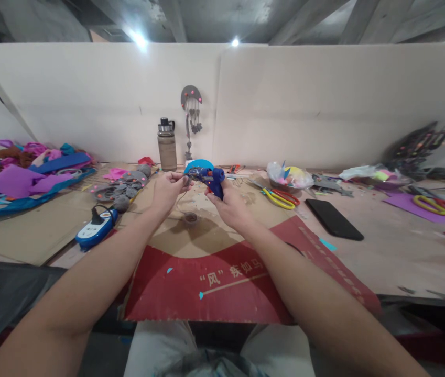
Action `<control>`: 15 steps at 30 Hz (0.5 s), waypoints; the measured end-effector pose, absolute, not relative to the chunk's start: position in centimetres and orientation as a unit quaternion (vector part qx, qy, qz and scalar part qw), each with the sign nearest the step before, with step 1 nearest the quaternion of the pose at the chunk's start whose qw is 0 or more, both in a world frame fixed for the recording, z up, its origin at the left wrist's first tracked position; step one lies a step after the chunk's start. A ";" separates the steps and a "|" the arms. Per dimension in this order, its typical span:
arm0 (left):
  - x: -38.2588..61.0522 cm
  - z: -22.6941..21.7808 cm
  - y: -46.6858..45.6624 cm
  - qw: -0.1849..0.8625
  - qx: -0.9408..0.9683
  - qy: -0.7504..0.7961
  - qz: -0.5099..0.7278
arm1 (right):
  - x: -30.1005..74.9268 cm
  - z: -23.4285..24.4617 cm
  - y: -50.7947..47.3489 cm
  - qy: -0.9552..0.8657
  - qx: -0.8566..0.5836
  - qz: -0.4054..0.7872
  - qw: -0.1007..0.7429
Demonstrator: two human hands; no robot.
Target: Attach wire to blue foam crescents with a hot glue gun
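Note:
My right hand (228, 201) is wrapped round the handle of a blue glue gun (215, 180), its nozzle pointing left. Close to the nozzle, my left hand (169, 189) pinches a small dark grey piece (186, 180) between thumb and fingertips; its exact shape is too small to tell. A thin string hangs below the left fingers toward a small round roll (190, 219) on the cardboard. Both hands are raised over a red and brown cardboard sheet (222, 293). Whether the nozzle touches the grey piece, I cannot tell.
Left are a blue power strip (95, 229), grey felt pieces (126, 188) and coloured felt scraps (21, 180). A bottle (167, 145) stands behind, near a hanging grey moon ornament (191, 98). Right are yellow-red scissors (279, 199), a phone (334, 219) and a plastic-wrapped bowl (289, 177).

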State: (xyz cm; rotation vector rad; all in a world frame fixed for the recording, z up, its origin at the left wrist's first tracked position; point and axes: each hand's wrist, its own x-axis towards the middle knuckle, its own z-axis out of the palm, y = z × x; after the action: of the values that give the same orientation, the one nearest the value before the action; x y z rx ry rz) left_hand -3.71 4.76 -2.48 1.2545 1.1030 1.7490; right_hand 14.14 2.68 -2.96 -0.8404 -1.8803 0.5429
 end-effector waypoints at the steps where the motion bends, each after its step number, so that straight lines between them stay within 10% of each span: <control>1: -3.7 -2.5 4.8 0.351 0.487 0.427 0.676 | 14.1 -2.9 2.7 -0.772 -0.350 0.221 0.483; 15: -4.1 -2.6 4.8 0.348 0.485 0.426 0.680 | 14.3 -2.9 2.7 -0.772 -0.361 0.205 0.482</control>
State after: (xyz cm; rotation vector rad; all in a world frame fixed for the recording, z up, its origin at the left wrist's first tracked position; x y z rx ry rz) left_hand -4.10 4.84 -2.56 1.2573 1.1043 1.7617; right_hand 14.29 2.69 -2.88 -0.8809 -1.8811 0.5006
